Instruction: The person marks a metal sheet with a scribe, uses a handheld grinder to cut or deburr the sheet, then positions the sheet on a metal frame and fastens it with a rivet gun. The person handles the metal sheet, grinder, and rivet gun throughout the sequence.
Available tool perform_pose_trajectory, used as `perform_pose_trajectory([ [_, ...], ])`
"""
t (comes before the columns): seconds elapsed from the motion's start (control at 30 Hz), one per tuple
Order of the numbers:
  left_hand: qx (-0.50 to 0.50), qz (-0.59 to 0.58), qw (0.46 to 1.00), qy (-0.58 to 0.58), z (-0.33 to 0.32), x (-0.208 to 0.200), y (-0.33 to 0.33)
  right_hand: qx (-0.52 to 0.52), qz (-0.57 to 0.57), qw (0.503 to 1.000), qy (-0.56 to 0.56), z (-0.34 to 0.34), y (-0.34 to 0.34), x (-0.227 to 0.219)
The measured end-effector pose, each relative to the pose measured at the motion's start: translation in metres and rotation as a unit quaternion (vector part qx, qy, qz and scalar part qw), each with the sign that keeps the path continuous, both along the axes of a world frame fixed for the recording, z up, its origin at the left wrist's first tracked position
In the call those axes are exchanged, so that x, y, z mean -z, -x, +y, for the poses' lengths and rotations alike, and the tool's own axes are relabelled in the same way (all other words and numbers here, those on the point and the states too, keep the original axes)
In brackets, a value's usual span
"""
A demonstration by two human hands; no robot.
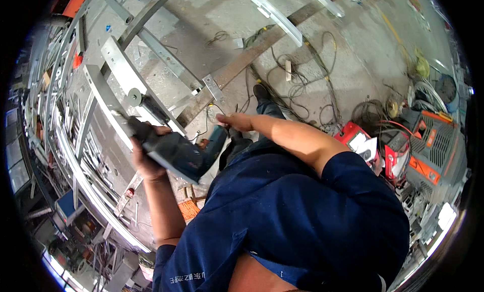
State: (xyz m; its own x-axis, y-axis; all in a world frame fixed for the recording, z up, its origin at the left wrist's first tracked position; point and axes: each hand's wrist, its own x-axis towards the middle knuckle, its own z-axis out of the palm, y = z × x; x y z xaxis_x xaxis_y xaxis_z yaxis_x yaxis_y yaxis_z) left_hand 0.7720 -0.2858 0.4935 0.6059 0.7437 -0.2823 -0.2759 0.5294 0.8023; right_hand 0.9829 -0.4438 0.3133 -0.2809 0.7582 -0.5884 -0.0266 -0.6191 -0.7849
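Concrete floor, strewn with offcuts and cables, spreads through a crowded workshop. Over it, in front of the person, is the tool, dark blue with a teal handle, slightly blurred. The left hand is clamped round its front part; the right hand is at the handle's end, but I cannot tell whether its fingers close on it or only rest there.

Just beyond the tool's nose lie two pale bars, with a round disc beside them. Whether the nose touches a bar is unclear. Farther beyond the tool, a brown beam runs crosswise, with a small drilled plate at it.

As for progress, the bars and beam lie crossed as a frame and the plate has its hole; whether they are fixed together, or how many spots remain, I cannot tell.

Well right of the tool stand a red machine and a grey-and-orange machine; left of it, long rails line the floor.
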Motion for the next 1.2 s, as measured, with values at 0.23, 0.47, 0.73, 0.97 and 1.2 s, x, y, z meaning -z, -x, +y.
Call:
perform_pose_trajectory([
  [0.23,-0.053,-0.241,0.965,-0.09,0.077,-0.145,0.133,-0.021,-0.282,0.956,-0.081,-0.177,-0.018,0.016],
  [0.47,-0.435,0.044,0.809,-0.392,0.127,-0.273,0.283,-0.092,-0.532,0.795,0.276,-0.503,-0.027,0.13],
  [0.73,-0.51,0.077,0.773,-0.369,0.048,-0.278,0.22,0.685,-0.501,0.498,0.179,-0.603,-0.087,0.02],
  [0.97,-0.324,0.017,0.884,-0.336,0.049,-0.209,0.167,0.763,-0.079,0.55,-0.329,-0.554,-0.195,-0.279],
  [1.2,-0.335,0.049,0.887,-0.313,-0.029,-0.163,0.069,0.497,-0.262,0.819,-0.117,-0.439,-0.191,-0.325],
])
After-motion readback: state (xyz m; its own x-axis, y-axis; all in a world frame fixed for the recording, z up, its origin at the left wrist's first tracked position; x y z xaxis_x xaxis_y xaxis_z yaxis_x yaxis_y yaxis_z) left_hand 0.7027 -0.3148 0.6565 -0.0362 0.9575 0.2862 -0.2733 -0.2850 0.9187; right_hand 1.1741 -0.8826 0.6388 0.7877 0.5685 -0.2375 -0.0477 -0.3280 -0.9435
